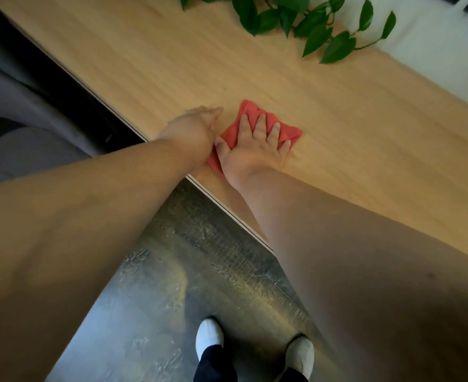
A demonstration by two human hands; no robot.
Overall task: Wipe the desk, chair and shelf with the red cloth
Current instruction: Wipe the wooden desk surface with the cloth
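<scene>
The red cloth (289,131) lies flat on the light wooden desk (172,64), close to its front edge. My right hand (254,146) presses down on the cloth with its fingers spread and straight. Just left of the cloth, my left hand (192,126) rests on the desk top, blurred, fingers stretched forward and touching the wood. Most of the cloth is covered by my right hand.
Green trailing plant leaves (329,37) hang over the far side of the desk. A grey chair (20,150) stands at the left below the desk edge. Dark floor (172,285) and my two white shoes (209,337) are below. A white surface (434,48) lies beyond the desk at the upper right.
</scene>
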